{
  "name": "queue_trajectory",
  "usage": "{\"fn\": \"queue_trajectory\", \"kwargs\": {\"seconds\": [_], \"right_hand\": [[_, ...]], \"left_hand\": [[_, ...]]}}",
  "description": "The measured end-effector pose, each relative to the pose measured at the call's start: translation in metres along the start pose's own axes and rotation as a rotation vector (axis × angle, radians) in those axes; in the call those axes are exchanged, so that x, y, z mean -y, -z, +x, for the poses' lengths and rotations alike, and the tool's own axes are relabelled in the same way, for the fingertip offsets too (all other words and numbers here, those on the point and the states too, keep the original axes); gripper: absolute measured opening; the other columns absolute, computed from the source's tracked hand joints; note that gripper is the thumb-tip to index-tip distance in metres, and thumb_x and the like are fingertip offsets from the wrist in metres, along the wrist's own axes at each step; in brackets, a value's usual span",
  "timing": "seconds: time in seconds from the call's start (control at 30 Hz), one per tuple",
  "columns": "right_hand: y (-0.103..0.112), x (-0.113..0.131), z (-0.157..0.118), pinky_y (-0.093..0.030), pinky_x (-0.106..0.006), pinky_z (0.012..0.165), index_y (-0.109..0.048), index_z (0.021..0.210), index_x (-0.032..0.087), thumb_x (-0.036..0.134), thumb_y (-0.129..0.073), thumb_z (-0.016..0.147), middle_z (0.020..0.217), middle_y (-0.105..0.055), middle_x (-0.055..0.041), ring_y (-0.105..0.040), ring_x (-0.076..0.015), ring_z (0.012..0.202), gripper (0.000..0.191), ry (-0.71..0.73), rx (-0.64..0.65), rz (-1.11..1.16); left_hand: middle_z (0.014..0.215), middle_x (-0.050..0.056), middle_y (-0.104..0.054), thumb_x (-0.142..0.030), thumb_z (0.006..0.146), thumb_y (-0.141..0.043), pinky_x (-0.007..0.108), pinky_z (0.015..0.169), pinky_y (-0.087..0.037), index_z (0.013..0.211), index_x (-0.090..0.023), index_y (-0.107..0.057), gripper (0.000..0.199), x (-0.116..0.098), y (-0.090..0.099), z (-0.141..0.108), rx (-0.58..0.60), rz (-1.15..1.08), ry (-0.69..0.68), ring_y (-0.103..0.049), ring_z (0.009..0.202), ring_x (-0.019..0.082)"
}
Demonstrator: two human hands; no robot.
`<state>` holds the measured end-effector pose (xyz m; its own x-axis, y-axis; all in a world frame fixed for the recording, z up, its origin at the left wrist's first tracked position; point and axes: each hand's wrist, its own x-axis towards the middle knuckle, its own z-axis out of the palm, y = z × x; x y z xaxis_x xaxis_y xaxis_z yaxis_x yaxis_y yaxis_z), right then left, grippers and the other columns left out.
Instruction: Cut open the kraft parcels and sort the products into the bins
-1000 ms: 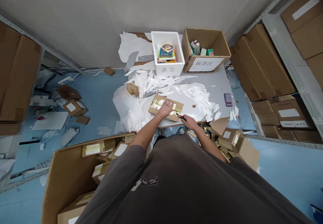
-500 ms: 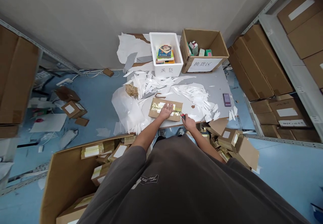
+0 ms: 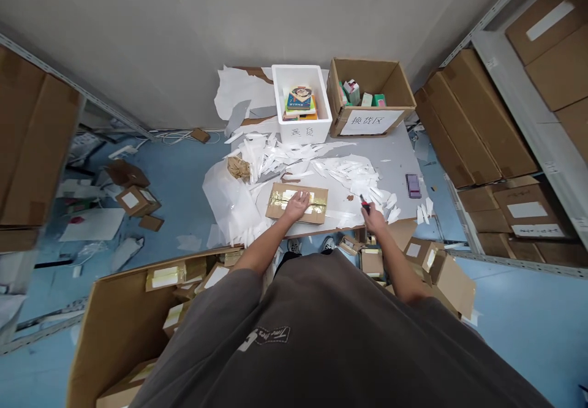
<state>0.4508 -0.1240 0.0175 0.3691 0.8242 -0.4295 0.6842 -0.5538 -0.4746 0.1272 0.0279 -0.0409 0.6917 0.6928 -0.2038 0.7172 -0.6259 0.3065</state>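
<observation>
A flat cardboard box (image 3: 318,213) with a white label and shiny tape lies near the table's front edge. My left hand (image 3: 297,205) rests on top of it with the fingers stretched out. To the right of the box, my right hand (image 3: 375,219) is closed around a red and black box cutter (image 3: 364,204), held apart from the box over the table. Whether the box's tape is cut through, I cannot make out.
Paper strips (image 3: 353,172) and a plastic bag (image 3: 227,196) litter the table (image 3: 395,157). A white bin (image 3: 303,132) with books and a labelled carton (image 3: 372,123) stand at the back. A purple object (image 3: 413,185) lies right. Opened boxes (image 3: 420,252) crowd below right; a large carton (image 3: 119,316) stands left.
My right hand has moved the box cutter away from the box, to the right. The box has shifted slightly left, with my left hand still on it.
</observation>
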Motion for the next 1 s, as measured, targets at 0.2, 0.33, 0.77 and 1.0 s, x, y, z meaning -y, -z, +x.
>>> {"fn": "queue_trajectory", "kwargs": {"seconds": [0.2,0.33,0.77,1.0], "right_hand": [[-0.111,0.062,-0.012,-0.056,-0.032,0.078,-0.050,0.118,0.025,0.072,-0.055,0.096,0.100,-0.075,-0.0072,-0.074,-0.0282,0.096,0.052,-0.116,0.011,0.307],[-0.150,0.080,-0.014,-0.056,-0.031,0.081,-0.046,0.121,0.024,0.072,-0.067,0.088,0.114,-0.075,-0.0120,-0.074,-0.0282,0.105,0.062,-0.221,0.003,0.327],[-0.074,0.104,0.126,-0.054,-0.028,0.071,-0.048,0.104,0.026,0.046,-0.079,0.082,0.093,-0.073,-0.0056,-0.071,-0.0246,0.089,0.043,-0.189,-0.084,0.586],[-0.101,0.058,0.041,-0.059,-0.027,0.065,-0.062,0.098,0.022,0.025,-0.066,0.082,0.077,-0.072,-0.0016,-0.070,-0.0185,0.068,0.017,-0.437,0.332,1.258]], "left_hand": [[0.165,0.019,-0.053,-0.058,0.104,-0.058,0.049,0.124,-0.044,0.159,-0.018,-0.055,0.067,-0.003,0.019,-0.002,0.003,0.006,0.063,-0.040,0.160,0.036],[0.180,0.012,-0.031,-0.073,0.094,-0.065,0.052,0.131,-0.031,0.170,-0.025,-0.041,0.094,0.030,0.042,-0.004,0.070,-0.002,0.114,-0.022,0.167,0.039],[0.152,0.023,-0.060,-0.067,0.102,-0.054,0.041,0.098,-0.055,0.175,-0.018,-0.022,0.094,-0.032,-0.001,-0.050,0.015,-0.121,0.673,-0.063,0.134,0.037],[0.155,0.019,-0.064,-0.075,0.076,-0.084,0.040,0.096,-0.055,0.176,-0.024,-0.007,0.136,-0.015,0.008,-0.051,0.150,-0.475,0.713,-0.068,0.133,0.040]]}}
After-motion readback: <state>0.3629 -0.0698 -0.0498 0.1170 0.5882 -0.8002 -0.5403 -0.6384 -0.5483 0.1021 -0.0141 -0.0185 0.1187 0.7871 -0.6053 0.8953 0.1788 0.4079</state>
